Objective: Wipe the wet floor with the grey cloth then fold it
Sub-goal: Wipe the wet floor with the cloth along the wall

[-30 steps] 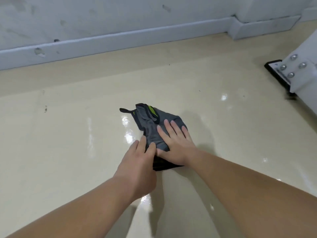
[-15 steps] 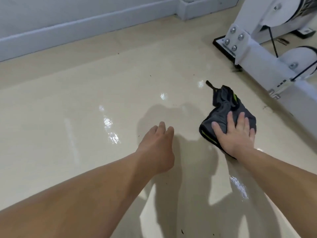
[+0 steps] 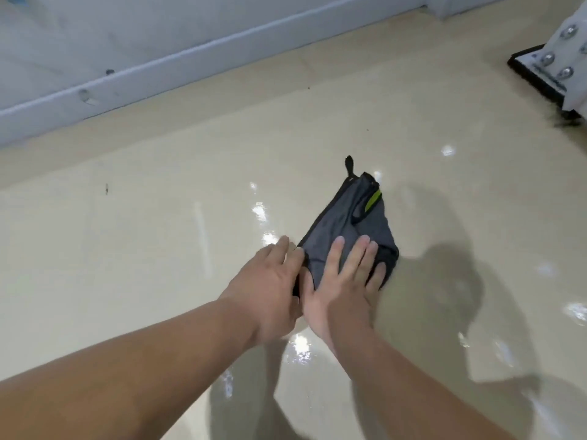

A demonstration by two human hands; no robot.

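The grey cloth [image 3: 344, 230], bunched, with black edging, a green tag and a small black loop at its far tip, lies on the glossy beige floor [image 3: 158, 249] in the middle of the view. My right hand [image 3: 343, 281] lies flat on the cloth's near half, fingers straight and spread. My left hand [image 3: 270, 290] rests beside it, fingers straight, touching the cloth's left edge. Wet glints show on the floor around and in front of the cloth.
A pale wall with a white skirting board [image 3: 190, 61] runs across the top. At the upper right stands the bolted white foot of a machine [image 3: 559, 68] on a black pad. Shadows of my arms fall to the right.
My right hand has slid the cloth from near the machine back left to the middle. My left hand, which was off the cloth on the floor, now touches its left edge.
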